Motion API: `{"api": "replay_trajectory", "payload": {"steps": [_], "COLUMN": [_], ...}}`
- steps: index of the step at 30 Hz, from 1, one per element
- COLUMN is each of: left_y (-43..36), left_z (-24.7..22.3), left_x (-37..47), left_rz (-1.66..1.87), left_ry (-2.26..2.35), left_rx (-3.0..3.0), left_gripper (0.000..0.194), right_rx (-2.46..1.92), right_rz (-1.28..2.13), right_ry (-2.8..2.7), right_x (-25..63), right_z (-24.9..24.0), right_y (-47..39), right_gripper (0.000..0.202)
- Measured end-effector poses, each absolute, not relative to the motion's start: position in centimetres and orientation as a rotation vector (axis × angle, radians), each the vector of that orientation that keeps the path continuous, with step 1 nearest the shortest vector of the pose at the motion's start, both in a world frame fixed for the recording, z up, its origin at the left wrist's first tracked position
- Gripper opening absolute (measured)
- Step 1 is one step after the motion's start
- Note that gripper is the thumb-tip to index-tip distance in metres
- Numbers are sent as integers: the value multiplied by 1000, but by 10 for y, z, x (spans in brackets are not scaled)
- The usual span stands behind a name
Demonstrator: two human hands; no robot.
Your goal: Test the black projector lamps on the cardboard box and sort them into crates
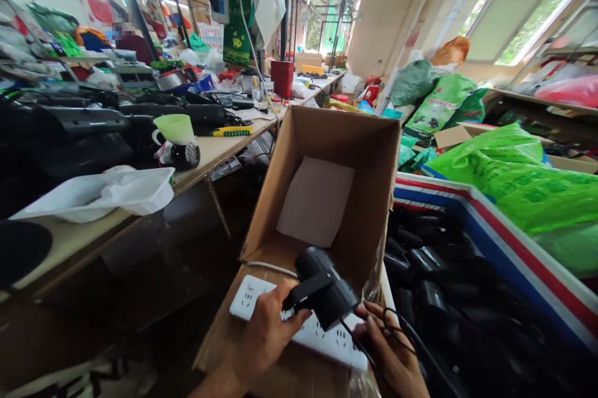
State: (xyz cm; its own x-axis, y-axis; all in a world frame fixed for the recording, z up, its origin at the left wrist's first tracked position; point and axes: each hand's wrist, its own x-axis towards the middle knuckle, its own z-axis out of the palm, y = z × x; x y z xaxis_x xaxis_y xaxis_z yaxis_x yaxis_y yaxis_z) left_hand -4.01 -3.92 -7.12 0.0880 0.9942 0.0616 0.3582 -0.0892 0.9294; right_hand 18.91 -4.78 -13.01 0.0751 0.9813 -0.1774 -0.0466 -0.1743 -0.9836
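Note:
My left hand [271,320] is closed on the flat bracket of a black cylindrical spotlight [324,286], which it holds tilted over a white power strip [308,329]. At the spotlight's lower right end, my right hand [385,342] has its fingers pinched together, with the thin black cord [411,329] looping around them. What exactly lies between those fingertips is partly hidden. The power strip rests on a cardboard flap [243,348] in front of an open cardboard box [346,133]. Inside the box, a pale sheet [317,199] lies on the bottom.
To the right stands a striped bin [486,217] with many black lamp housings [432,298] in it and a green bag [509,180] behind. On the left, a workbench [200,167] bears a white tray [140,195], a green cup [175,129] and black parts.

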Motion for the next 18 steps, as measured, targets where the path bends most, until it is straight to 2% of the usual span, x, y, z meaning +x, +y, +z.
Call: {"api": "replay_trajectory", "payload": {"steps": [4,7,11,14,18], "left_y": [-47,-54,-61,-63,-68], "left_z": [-80,-86,-88,-87,-83], "left_x": [-31,-26,-23,-22,-13], "left_rz": [990,957,899,960,1262], "left_ry": [1256,1135,1100,1116,1158], "left_rx": [1759,1951,2170,2216,2162], "left_gripper": [16,19,28,36,57], "right_rx": [-1260,-1348,-1574,-1581,-1432], "right_rz": [1257,1113,899,980,1214], "right_ry": [-1380,-1535,-1471,-1438,-1296], "right_x": [191,193,192,193,197], "right_z": [-118,-119,-125,-127,-131], "right_y": [-71,-84,-92,-92,-96], "right_gripper": [66,70,70,66,69]}}
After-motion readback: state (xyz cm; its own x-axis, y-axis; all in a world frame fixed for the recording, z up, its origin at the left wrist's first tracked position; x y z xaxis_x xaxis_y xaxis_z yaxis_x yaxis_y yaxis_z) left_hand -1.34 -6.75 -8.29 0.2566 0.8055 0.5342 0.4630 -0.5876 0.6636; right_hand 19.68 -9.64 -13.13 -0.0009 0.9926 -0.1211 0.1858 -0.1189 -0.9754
